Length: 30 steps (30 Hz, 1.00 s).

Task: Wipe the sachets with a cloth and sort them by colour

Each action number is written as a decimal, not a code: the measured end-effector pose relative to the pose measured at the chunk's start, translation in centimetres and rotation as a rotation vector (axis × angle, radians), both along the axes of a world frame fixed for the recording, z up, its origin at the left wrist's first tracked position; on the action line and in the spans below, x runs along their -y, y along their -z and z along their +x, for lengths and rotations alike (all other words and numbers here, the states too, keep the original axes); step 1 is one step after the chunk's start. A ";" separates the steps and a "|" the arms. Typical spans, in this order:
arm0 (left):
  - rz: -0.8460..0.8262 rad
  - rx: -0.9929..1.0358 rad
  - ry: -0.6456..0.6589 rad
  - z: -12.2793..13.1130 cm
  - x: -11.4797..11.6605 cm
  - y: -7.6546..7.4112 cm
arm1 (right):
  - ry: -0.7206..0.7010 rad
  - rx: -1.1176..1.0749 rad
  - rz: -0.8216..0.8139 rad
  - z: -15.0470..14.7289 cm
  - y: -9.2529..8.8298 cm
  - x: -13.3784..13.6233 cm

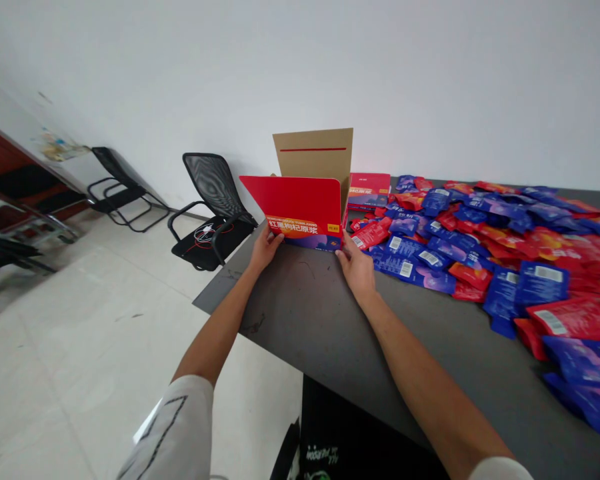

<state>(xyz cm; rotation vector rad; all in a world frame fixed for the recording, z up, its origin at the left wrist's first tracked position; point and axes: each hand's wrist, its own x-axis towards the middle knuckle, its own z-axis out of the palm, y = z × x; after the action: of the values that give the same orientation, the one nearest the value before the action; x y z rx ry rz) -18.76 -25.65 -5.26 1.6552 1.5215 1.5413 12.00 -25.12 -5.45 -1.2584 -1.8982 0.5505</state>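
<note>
A red cardboard box (300,210) with yellow lettering stands open on the dark table (320,320), its brown lid flap (314,157) raised behind. My left hand (266,248) grips the box's lower left corner. At the lower right corner, my right hand (356,265) has its fingers closed on the box. Both arms reach forward across the table.
Several red and blue sachets (505,247) lie spread over the table's right side. A flat red box (369,190) lies behind the open one. Two black mesh chairs (213,207) stand on the tiled floor at left. The table's left edge is near my left arm.
</note>
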 end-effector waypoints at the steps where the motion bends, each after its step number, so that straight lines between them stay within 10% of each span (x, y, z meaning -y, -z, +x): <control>1: 0.004 0.002 -0.005 0.1 0.1 0.0 | 0.000 0.001 -0.001 0.1 0.0 0.1; 14: -0.004 -0.003 -0.015 0.2 0.3 0.3 | -0.063 0.126 -0.017 0.7 -2.0 1.9; 21: 0.040 0.008 -0.191 -0.2 1.1 0.7 | -0.122 0.382 0.146 13.6 -6.3 3.8; 25: 0.141 -0.019 -0.409 1.5 3.3 0.2 | -0.003 0.630 0.273 20.4 -5.4 3.2; 30: 0.227 -0.069 -0.442 5.6 3.9 -1.7 | -0.001 0.660 0.306 21.8 -3.6 2.2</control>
<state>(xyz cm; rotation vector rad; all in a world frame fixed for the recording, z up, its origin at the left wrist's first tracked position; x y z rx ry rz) -13.16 -29.52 -3.60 1.5712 1.9052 1.9633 33.76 -27.32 -1.84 -1.3268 -2.3966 -0.1936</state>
